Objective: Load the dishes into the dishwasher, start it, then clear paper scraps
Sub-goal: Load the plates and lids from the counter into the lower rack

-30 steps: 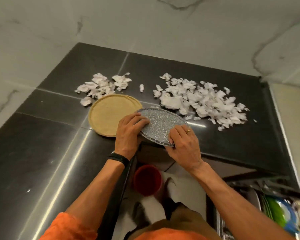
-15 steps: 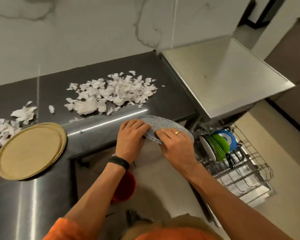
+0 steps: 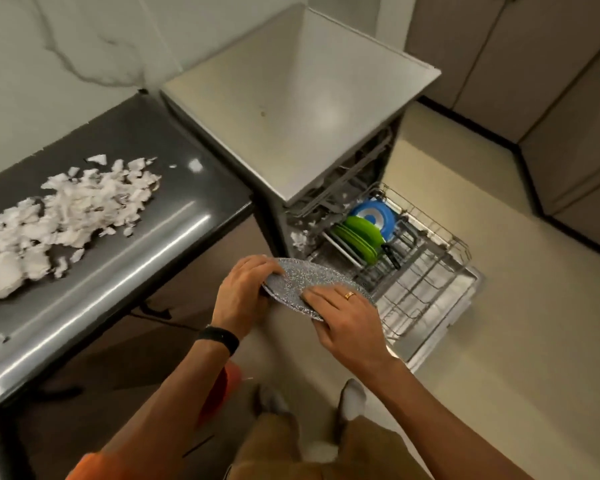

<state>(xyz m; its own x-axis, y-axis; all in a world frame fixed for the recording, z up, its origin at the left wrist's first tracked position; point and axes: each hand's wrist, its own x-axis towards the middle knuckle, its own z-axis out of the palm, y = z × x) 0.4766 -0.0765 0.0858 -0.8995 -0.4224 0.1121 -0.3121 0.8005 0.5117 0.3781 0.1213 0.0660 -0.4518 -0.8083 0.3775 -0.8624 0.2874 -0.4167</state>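
A grey speckled plate (image 3: 303, 278) hangs in the air off the counter's edge, held from both sides. My left hand (image 3: 245, 296) grips its left rim, and my right hand (image 3: 340, 315), with a ring on one finger, grips its near right rim. To the right stands the open dishwasher (image 3: 291, 109), its lower wire rack (image 3: 426, 282) pulled out over the floor. Green plates (image 3: 359, 239) and a blue plate (image 3: 373, 216) stand upright in the rack. White paper scraps (image 3: 66, 216) lie heaped on the dark counter (image 3: 125, 271) at left.
A red bin (image 3: 219, 393) sits on the floor under my left forearm. Beige cabinets (image 3: 551, 81) line the right wall. My feet in socks (image 3: 352, 398) stand on the light floor in front of the rack.
My view has swung right and both hands have carried the grey plate off the counter toward the dishwasher rack. The tan plates on the counter have left the view.
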